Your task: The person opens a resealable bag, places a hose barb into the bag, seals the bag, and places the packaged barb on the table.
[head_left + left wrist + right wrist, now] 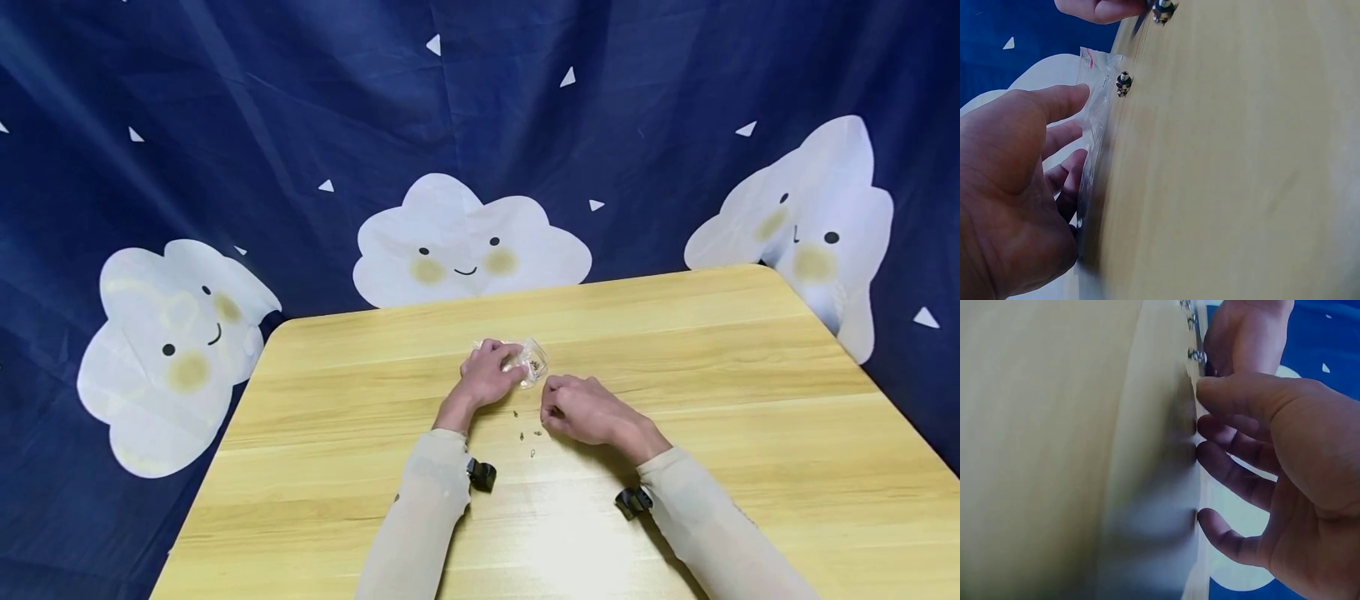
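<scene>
- Resting on a clear plastic bag (pixel 537 353) with the left hand (pixel 487 372), thumb and fingers apart, tips against the plastic; bag showing at 3 o'clock from that hand.
- Touching the worktop (pixel 337 400) with fingertips of the right hand (pixel 588 408), between 3 and 4 o'clock from the left; bent in the fingers. Cannot tell of any pinch between thumb and forefinger.
- Bunched inside the bag, at 10 o'clock from the right hand: metal pieces (pixel 534 365).
- Scattered loose between both hands, at 5 o'clock from the left and 8 to 9 o'clock from the right: four tiny metal parts (pixel 522 436).
- Strapped at the cuffs of the pale sleeves (pixel 420 517): black wrist cameras (pixel 482 475).
- Hanging beyond the worktop, at 12 o'clock: a navy curtain (pixel 510 125) with smiling white clouds (pixel 465 225).
</scene>
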`<state>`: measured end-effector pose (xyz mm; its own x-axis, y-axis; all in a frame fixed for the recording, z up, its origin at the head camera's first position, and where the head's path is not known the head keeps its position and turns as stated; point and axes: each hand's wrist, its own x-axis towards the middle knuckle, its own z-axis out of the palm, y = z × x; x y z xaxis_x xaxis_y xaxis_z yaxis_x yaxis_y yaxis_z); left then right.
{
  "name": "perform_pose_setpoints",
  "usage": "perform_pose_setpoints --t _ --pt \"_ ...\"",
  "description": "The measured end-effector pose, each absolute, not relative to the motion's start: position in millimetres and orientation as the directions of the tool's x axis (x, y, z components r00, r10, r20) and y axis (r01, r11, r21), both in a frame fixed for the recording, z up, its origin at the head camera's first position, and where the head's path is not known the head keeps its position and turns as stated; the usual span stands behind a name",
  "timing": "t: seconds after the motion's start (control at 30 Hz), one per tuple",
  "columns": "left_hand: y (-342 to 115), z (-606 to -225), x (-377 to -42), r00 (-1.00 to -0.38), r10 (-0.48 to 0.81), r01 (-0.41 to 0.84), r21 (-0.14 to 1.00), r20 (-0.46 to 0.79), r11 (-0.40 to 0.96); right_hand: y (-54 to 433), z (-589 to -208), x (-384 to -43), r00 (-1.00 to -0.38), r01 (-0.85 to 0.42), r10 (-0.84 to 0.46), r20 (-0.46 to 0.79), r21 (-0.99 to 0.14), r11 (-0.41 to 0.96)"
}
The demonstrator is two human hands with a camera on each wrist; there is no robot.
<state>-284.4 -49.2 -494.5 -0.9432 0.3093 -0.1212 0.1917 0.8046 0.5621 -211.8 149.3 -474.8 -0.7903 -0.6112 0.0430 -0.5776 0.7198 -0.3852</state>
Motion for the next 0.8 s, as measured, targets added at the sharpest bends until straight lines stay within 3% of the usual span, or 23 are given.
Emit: perform_pose_setpoints --t 0.43,0.8 --pt "-50 -494 -284 -0.943 0.313 0.2 0.552 -0.116 0.809 163 -472 -222 -0.819 -0.521 -0.562 0.116 -0.561 0.644" --pt "-48 -495 -284 -0.94 0.321 0.21 0.545 -0.116 0.812 169 -470 -234 -0.862 -0.491 -0.439 0.252 -0.628 0.604"
